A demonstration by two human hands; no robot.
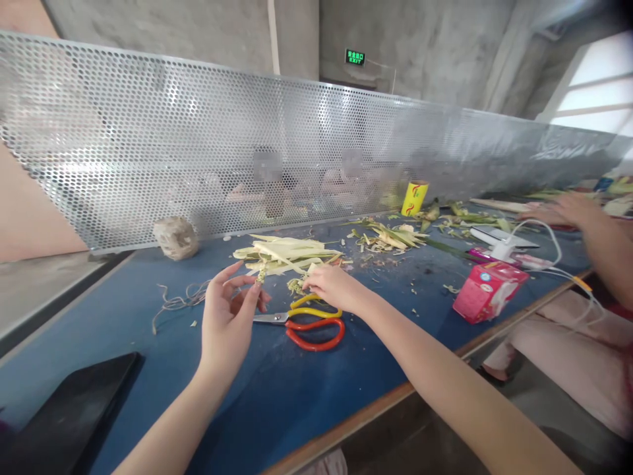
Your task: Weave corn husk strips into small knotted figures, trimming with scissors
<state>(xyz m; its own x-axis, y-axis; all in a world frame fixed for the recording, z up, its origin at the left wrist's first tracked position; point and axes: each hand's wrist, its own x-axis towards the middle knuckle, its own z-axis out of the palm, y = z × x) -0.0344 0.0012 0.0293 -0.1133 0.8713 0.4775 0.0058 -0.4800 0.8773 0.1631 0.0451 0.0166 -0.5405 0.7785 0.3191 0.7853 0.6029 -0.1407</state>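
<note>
My left hand [228, 310] is closed in a pinch, thumb against fingertips, on a small braided husk piece [262, 271] of pale yellow-green. To its right, my right hand [333, 285] reaches over with fingers drawn together at a pale husk strip [311, 268]; its fingertips are partly hidden. Just beyond both hands lies a pile of pale corn husks [284, 250]. A knobbly braided bit [295, 286] rests on the table beside my right fingers. Below the hands are scissors [316, 335] with one yellow and one red handle, their blades partly behind my left hand.
On the blue table [376, 356] are a black phone-like slab [74, 409], string [180, 300], a tape roll [175, 238], a pink carton [489, 290], a yellow cylinder [414, 198] and more husks [390, 236]. A perforated metal screen [198, 145] stands behind. At right is another person's arm [606, 244].
</note>
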